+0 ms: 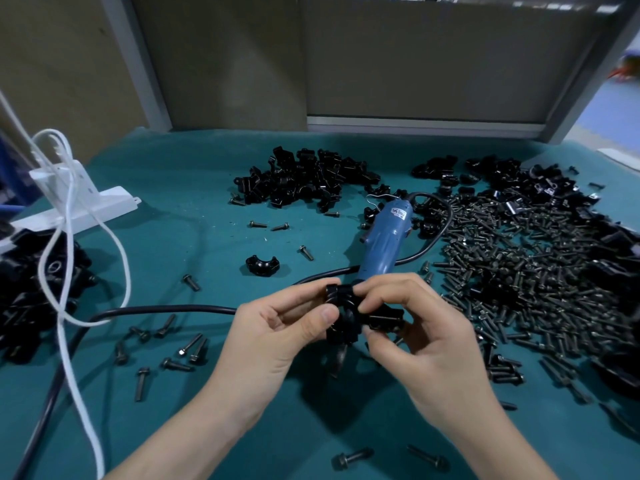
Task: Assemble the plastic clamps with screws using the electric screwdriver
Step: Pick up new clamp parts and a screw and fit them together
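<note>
Just above the teal surface (166, 202), 2 black clamp halves (348, 325) are being pinched together.
Your left hand (277, 327) and right hand (419, 337) each grip 1 half with curled fingertips, in front of the electric screwdriver (384, 240), which lies untouched. If the halves seat skewed, the screw holes likely won't line up (a cross-threaded screw could follow). A dropped half could get lost among the loose screws (536, 271).

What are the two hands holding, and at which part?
The left hand and right hand pinch the black clamp pieces, the left at their left side, the right at their right side.
</note>
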### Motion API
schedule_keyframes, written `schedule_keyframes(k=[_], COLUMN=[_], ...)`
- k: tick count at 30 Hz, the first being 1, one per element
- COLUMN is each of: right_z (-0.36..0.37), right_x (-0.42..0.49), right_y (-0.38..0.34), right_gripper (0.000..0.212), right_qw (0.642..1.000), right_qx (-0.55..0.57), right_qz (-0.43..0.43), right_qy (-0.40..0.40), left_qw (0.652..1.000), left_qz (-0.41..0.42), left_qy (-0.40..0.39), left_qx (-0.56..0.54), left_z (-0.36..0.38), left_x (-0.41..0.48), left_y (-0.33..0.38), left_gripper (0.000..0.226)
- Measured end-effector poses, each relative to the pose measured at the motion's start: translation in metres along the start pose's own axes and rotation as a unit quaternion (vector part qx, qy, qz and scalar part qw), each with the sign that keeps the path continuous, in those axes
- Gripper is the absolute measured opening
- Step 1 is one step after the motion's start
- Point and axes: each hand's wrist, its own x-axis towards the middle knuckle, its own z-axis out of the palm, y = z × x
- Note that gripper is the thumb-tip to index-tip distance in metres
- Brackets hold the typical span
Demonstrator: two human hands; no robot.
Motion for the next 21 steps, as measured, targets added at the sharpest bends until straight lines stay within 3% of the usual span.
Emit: schedule_keyframes(k=[8, 13, 15, 18, 19, 21], right_z=[0.006, 0.002, -0.002, -0.010, -0.014, -0.024], right_x=[-0.002, -0.004, -0.003, -0.001, -0.001, -0.004], right_y=[0.001, -0.004, -0.005, -0.009, -0.011, -0.013], right_gripper=[0.018, 0.021, 0.026, 0.038, 0.040, 0.042], right_qw=[0.997, 0.999, 0.995, 0.993, 0.992, 0.991], right_qx=[-0.070, -0.004, -0.003, -0.003, 0.009, 0.015], right_qz=[-0.040, 0.050, 0.096, 0.116, 0.120, 0.129], right_qy=[0.005, -0.022, -0.018, -0.026, -0.034, -0.043], left_qw=[0.999, 0.987, 0.962, 0.876, 0.849, 0.828], left_qz=[0.033, 0.103, 0.146, 0.247, 0.273, 0.283], left_qy=[0.030, 0.056, 0.051, 0.036, 0.021, -0.018], left_qx=[-0.003, 0.108, 0.225, 0.413, 0.451, 0.484], left_z=[0.000, -0.001, -0.002, 0.003, 0.008, 0.020], left_x=[0.000, 0.000, -0.003, -0.005, -0.005, -0.006], left_y=[-0.003, 0.001, 0.003, 0.009, 0.011, 0.014], left_gripper=[0.035, 0.031, 0.036, 0.038, 0.040, 0.047])
